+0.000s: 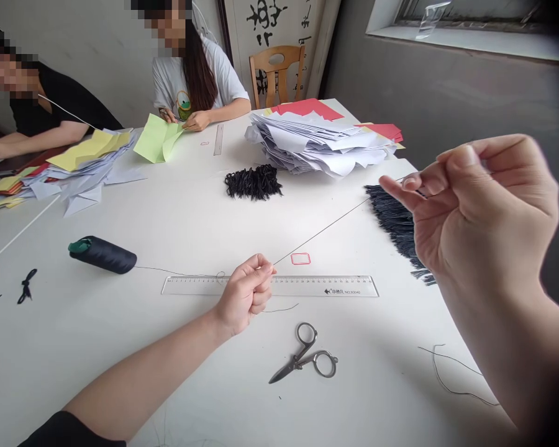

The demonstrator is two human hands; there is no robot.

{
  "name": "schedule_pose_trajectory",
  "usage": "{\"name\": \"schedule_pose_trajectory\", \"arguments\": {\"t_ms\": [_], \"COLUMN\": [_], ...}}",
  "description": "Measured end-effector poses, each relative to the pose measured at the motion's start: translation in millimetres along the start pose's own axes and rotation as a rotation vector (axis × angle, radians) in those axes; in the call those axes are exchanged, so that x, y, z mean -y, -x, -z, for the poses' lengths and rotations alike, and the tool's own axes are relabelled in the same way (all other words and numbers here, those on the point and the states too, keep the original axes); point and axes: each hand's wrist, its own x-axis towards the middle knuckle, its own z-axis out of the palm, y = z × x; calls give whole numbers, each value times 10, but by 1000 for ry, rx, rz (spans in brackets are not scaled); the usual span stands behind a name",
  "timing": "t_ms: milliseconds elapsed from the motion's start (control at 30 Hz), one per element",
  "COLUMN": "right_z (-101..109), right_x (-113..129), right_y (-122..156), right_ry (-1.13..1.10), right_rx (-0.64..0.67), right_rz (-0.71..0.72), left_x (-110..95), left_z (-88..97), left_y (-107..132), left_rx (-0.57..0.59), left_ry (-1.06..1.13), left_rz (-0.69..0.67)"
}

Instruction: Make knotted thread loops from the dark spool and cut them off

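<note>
Fingers [261,288] of the left hand [242,298] and right hand [487,211] both grip a taut thread [323,230]; it looks light, soft and slippery, best pinched firmly, well apart

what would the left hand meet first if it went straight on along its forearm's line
Probably the dark thread bundle partly behind the right hand, past the flat-looking red outline; the left hand's height above the table is unclear.

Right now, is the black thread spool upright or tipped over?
Tipped over: the black spool lies on its side, green end facing left.
</note>
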Motion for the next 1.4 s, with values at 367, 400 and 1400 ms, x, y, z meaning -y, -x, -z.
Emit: {"name": "schedule_pose_trajectory", "arguments": {"t_ms": [367, 400, 1400], "right_z": [97, 113, -94], "right_x": [-383, -440, -529], "right_y": [73, 67, 400], "right_ry": [854, 910, 509], "right_rx": [495, 596, 710], "right_rz": [446, 402, -365], "left_x": [28, 32, 21], "left_z": [4, 6, 32], "left_y": [-2, -5, -52], "left_rx": [7, 7, -13], "left_ry": [-121, -129, -123], "left_rz": [-97, -98, -104]}}
